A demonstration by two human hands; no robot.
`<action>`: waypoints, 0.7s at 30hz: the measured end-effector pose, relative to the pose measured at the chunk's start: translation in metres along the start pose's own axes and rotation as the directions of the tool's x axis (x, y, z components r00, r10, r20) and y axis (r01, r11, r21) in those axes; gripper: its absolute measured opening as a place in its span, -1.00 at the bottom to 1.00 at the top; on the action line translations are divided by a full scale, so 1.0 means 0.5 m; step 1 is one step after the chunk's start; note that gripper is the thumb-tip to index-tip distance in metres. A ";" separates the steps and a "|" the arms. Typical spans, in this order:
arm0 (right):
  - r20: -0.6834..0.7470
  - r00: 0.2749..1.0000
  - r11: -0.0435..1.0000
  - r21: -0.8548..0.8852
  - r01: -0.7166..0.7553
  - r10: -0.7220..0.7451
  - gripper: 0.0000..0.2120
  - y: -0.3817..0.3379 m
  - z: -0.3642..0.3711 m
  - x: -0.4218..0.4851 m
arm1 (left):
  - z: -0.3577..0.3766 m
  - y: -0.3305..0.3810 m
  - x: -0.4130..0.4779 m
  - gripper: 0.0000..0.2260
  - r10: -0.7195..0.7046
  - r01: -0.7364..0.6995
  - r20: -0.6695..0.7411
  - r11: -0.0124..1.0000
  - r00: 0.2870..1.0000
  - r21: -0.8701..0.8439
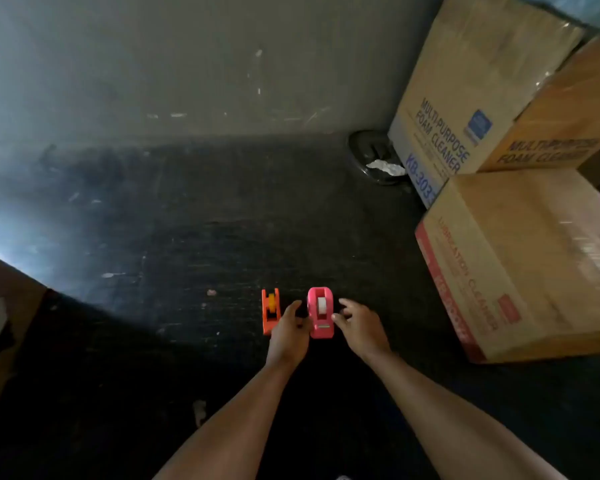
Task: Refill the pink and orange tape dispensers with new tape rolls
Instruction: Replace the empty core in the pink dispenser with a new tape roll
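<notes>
We count two tape dispensers on the dark, scuffed counter [187, 220], standing side by side and slightly apart. The pink dispenser [320, 312] is the larger, rounded at its far end, with a white tape roll [322, 303] seated in its slot and a pale cutter strip at its near end. The orange dispenser [270, 311] to its left is narrower and carries a yellowish roll [272, 301].

We see two bare hands, one on each side of the pink dispenser. The left hand [289, 332] lies between the two dispensers, its grip loosely apart with the thumb against the pink body's left side. The right hand [359, 325] has its fingers spread, the grip apart, fingertips just at the pink body's right side; we cannot tell whether they press it.

Three cardboard boxes [520, 265] are stacked at the right. Behind them lies a round dark object [371, 157] holding a crumpled white scrap.
</notes>
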State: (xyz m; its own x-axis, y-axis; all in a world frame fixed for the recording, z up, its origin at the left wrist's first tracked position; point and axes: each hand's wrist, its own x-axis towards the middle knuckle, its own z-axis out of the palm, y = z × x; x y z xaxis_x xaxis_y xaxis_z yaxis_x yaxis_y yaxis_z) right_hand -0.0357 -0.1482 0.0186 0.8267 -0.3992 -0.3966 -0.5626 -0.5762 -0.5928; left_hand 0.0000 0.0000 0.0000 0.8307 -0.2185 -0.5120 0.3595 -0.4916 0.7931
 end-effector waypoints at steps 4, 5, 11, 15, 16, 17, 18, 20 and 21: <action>0.005 0.999 0.998 0.043 -0.035 0.035 -0.51 0.004 0.012 0.028 | 0.007 -0.009 0.029 -0.51 -0.016 0.016 -0.010 0.997 1.000 -0.075; 0.005 1.000 0.998 0.053 -0.028 0.028 -0.50 0.010 0.019 0.036 | 0.009 -0.010 0.031 -0.51 -0.018 0.016 -0.015 0.997 1.000 -0.073; 0.017 1.000 0.989 0.145 -0.009 0.006 -0.46 0.037 0.022 0.058 | 0.028 -0.029 0.049 -0.47 0.021 -0.022 -0.068 1.000 0.997 -0.002; 0.027 1.000 0.983 0.181 0.010 -0.015 -0.44 0.040 0.020 0.056 | 0.034 -0.029 0.047 -0.47 0.006 -0.005 -0.105 1.000 0.994 0.006; 0.029 0.999 0.984 0.178 0.015 -0.021 -0.44 0.041 0.020 0.054 | 0.036 -0.035 0.048 -0.47 0.004 -0.005 -0.111 1.000 0.994 -0.004; 0.033 0.999 0.984 0.178 0.017 -0.023 -0.44 0.043 0.020 0.049 | 0.035 -0.037 0.044 -0.46 0.001 -0.002 -0.110 1.000 0.994 -0.004; 0.039 0.999 0.985 0.174 0.017 -0.024 -0.44 0.044 0.020 0.043 | 0.036 -0.042 0.040 -0.45 0.016 -0.016 -0.111 1.000 0.994 -0.001; 0.047 0.998 0.985 0.171 0.021 -0.030 -0.44 0.052 0.019 0.024 | 0.036 -0.047 0.023 -0.46 0.031 -0.032 -0.107 0.999 0.994 -0.010; 0.045 0.998 0.984 0.174 0.027 -0.035 -0.44 0.056 0.021 0.012 | 0.034 -0.044 0.006 -0.47 0.020 -0.021 -0.106 1.000 0.994 -0.012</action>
State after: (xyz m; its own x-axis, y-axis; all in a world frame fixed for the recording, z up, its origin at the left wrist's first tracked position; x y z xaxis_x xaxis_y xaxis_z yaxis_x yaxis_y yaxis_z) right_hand -0.0463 -0.1595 -0.0077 0.8454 -0.3460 -0.4070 -0.5305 -0.4539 -0.7160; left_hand -0.0127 -0.0040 -0.0245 0.8781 -0.1374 -0.4584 0.3469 -0.4771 0.8075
